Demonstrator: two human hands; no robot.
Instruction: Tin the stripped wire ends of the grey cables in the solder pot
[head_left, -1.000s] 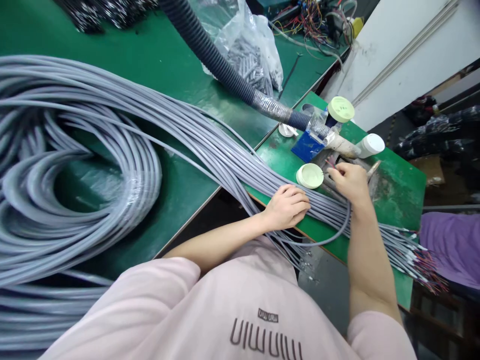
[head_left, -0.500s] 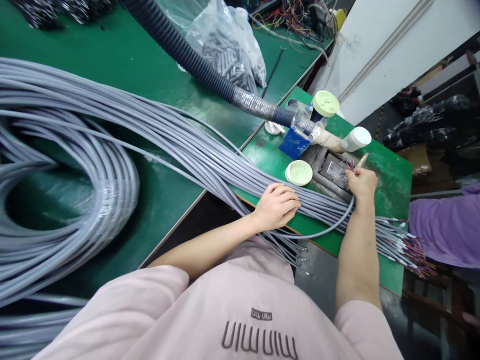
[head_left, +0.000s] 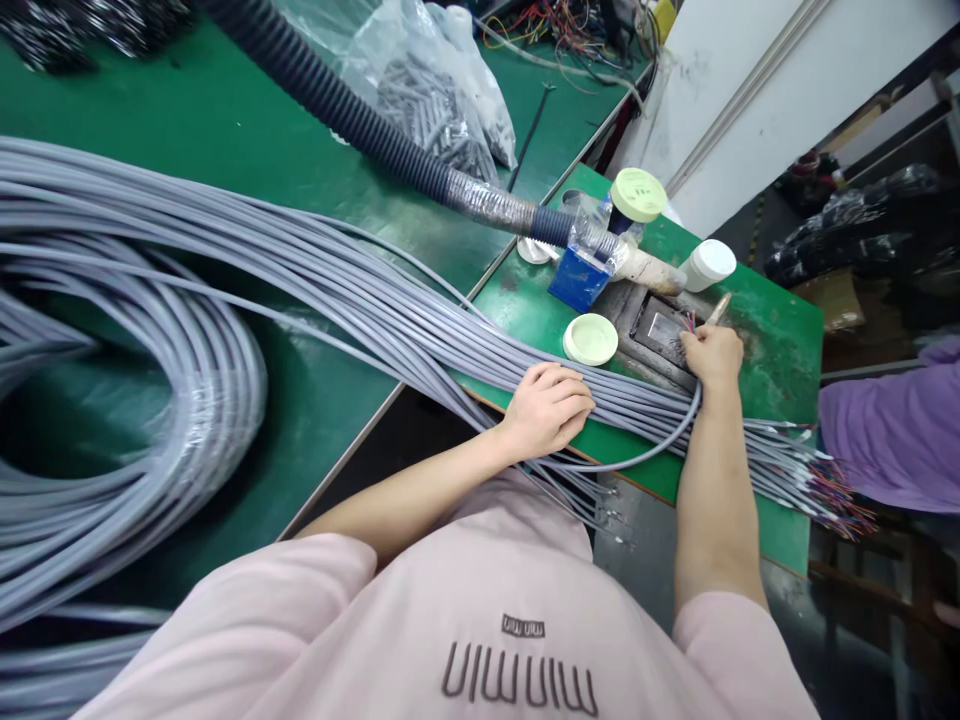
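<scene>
A thick bundle of grey cables (head_left: 360, 270) runs across the green tables. My left hand (head_left: 549, 408) lies over the bundle, its fingers together and curled around cables. Farther right, my right hand (head_left: 714, 355) pinches the end of a single grey cable (head_left: 660, 449), which loops up from below the bundle. Thin coloured wires (head_left: 690, 322) stick out past those fingertips, over a shiny rectangular pot (head_left: 664, 332) that looks like a solder pot. Whether the wire tips touch its surface is unclear. The bundle's stripped ends (head_left: 832, 490) fan out beyond my right forearm.
A black corrugated hose (head_left: 352, 110) ends at a nozzle beside the pot, near a blue box (head_left: 579, 280). Around them stand a pale green lid (head_left: 591, 340) and a white tub (head_left: 709, 265). Coiled cable (head_left: 225, 430) fills the left. A person's purple sleeve (head_left: 892, 440) shows at right.
The view has shifted slightly, so most tabletop things appear a little farther left. My right hand still pinches the cable end at the pot, and my left hand stays on the bundle.
</scene>
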